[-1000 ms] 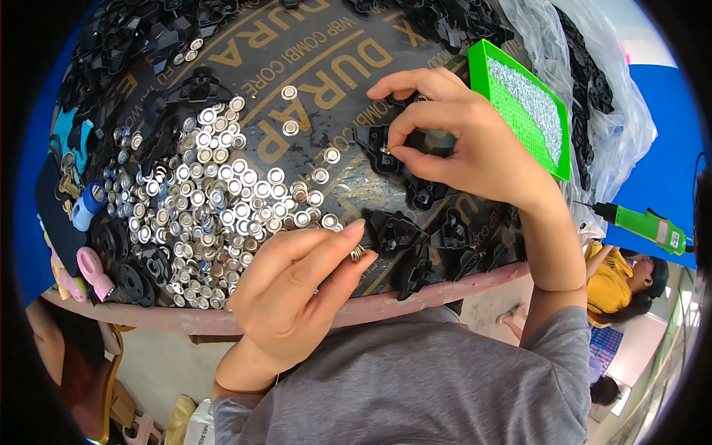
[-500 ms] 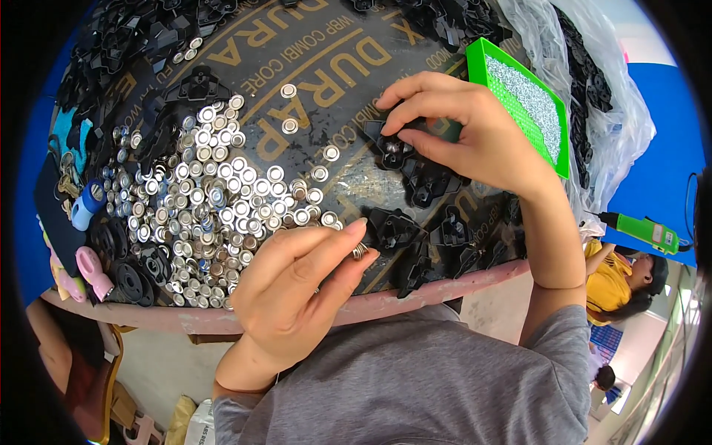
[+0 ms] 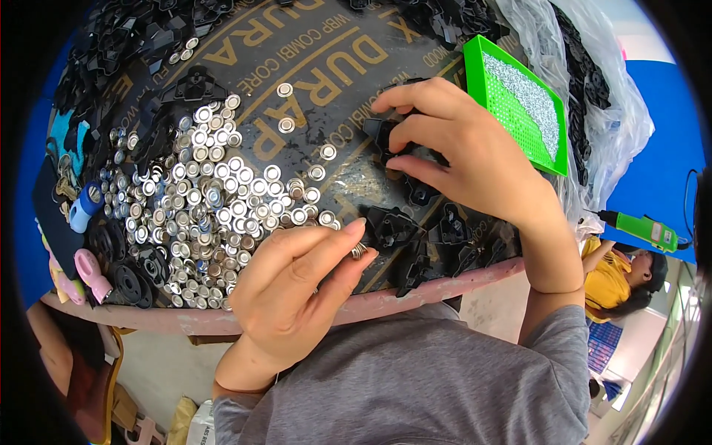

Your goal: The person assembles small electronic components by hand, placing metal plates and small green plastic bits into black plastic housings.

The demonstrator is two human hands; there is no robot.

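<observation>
My left hand [image 3: 293, 285] pinches a short stack of small round metal caps [image 3: 359, 251] between thumb and fingertips, just above the table's near edge. To its left spreads a large heap of loose silvery metal caps [image 3: 222, 194], each with a ring on its face. My right hand [image 3: 463, 152] is open, fingers curved and apart, over a black plastic part [image 3: 380, 133]. It partly hides that part; whether the fingertips touch it I cannot tell. More black plastic parts lie just nearer, among them one [image 3: 393, 226] beside my left fingertips.
A green tray [image 3: 475, 70] with small silvery pieces stands at the right, beside clear plastic sheeting [image 3: 593, 111]. Black parts [image 3: 111, 52] pile up at the far left. A green power screwdriver [image 3: 645, 231] is farther right. Pink [image 3: 90, 271] and blue [image 3: 84, 210] handled items lie left.
My right hand has moved slightly nearer, its thumb and fingers now farther apart over the black part. My left hand keeps its place with the metal caps.
</observation>
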